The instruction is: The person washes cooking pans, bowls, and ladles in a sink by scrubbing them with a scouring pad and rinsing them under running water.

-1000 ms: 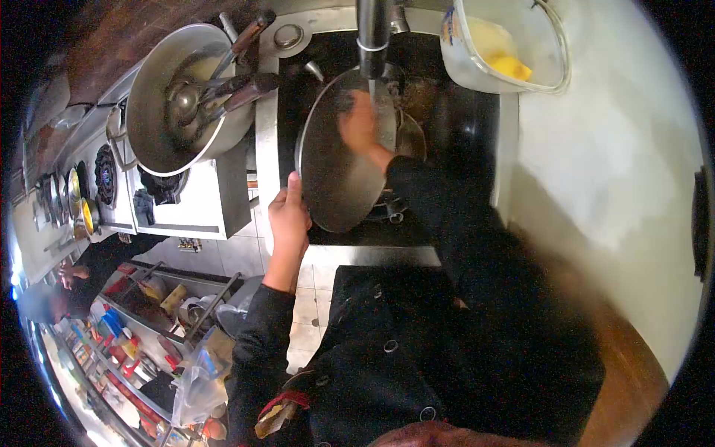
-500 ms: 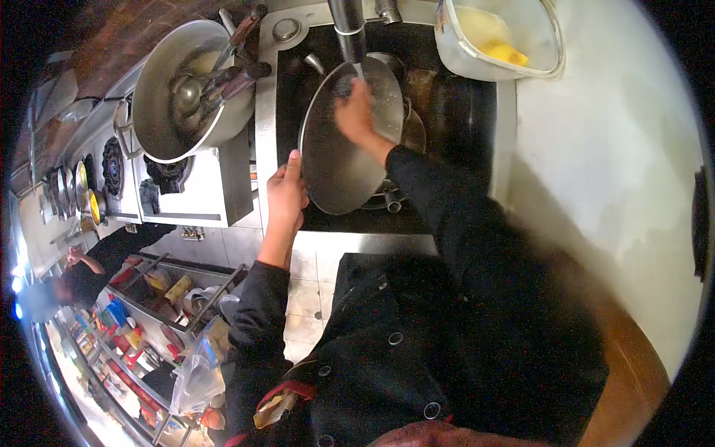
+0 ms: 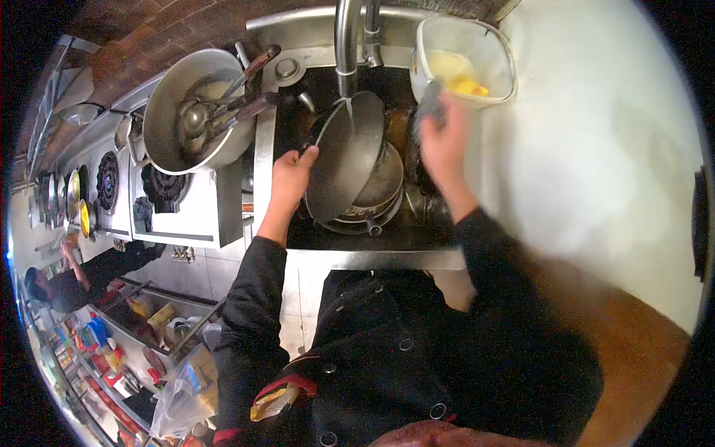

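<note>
My left hand (image 3: 290, 179) is closed on the left side of a dark frying pan (image 3: 339, 175), thumb up; the pan tilts in the sink (image 3: 372, 260). Water from the faucet (image 3: 347, 45) runs onto its inner surface. Blurred by motion, my right hand (image 3: 449, 145) grips a dark grey scouring pad (image 3: 432, 104), away from the pan and close to the front of a white plastic tub (image 3: 500, 93). Inside that tub are cloudy liquid and a yellow piece (image 3: 469, 87), possibly a sponge. More pans (image 3: 389, 175) lie under the tilted one.
To the left, a large pot (image 3: 160, 134) holding ladles (image 3: 195, 118) and other long-handled utensils stands by stove burners (image 3: 165, 186). A white surface (image 3: 573, 164) extends on the right. Another person (image 3: 74, 283) is at the far left, near shelves and containers.
My right hand, with the scouring pad, has left the pan's inner surface and moved right to the tub. The left hand still holds the pan. The whole view has shifted slightly.
</note>
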The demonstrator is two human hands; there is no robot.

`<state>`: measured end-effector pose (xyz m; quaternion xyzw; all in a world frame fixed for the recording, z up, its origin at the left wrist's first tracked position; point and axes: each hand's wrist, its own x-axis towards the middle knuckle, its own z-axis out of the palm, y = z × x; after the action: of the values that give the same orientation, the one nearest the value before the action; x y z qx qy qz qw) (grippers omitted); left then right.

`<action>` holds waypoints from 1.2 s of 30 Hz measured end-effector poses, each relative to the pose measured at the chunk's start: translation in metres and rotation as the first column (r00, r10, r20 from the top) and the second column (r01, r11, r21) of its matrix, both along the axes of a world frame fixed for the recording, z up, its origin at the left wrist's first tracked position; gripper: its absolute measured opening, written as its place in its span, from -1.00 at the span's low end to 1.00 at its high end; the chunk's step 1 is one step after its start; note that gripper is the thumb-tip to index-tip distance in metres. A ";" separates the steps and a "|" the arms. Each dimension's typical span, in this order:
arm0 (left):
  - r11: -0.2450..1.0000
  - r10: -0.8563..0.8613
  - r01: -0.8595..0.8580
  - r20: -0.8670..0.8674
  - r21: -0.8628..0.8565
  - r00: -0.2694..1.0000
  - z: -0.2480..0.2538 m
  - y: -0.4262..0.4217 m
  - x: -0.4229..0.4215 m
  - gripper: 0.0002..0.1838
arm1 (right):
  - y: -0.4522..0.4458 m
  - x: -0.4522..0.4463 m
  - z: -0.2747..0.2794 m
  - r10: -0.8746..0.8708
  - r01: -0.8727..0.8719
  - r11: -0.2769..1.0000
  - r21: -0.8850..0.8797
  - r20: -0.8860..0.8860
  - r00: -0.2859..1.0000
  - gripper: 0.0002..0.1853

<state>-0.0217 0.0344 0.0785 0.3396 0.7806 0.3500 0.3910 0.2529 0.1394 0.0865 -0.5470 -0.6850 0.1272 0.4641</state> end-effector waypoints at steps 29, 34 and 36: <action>0.168 -0.416 0.969 -0.878 0.183 0.237 0.046 0.024 -0.007 -0.85 | 0.005 -0.028 0.024 0.630 -0.565 0.581 -0.586 -0.114 0.768 -0.65; 0.146 -0.432 0.974 -0.875 0.170 0.218 0.055 0.019 -0.005 -0.87 | 0.053 -0.087 -0.031 0.758 -0.755 0.368 -0.542 -0.296 0.581 -0.58; 0.126 -0.462 0.986 -0.874 0.107 0.154 0.062 0.014 -0.005 -0.91 | 0.099 -0.096 -0.111 0.775 -0.781 0.260 -0.568 -0.360 0.520 -0.55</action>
<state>-0.0272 0.0488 0.1400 0.9204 0.3393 0.1883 0.0486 0.1568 0.2386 -0.0242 -0.2654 -0.7639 0.5776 0.1118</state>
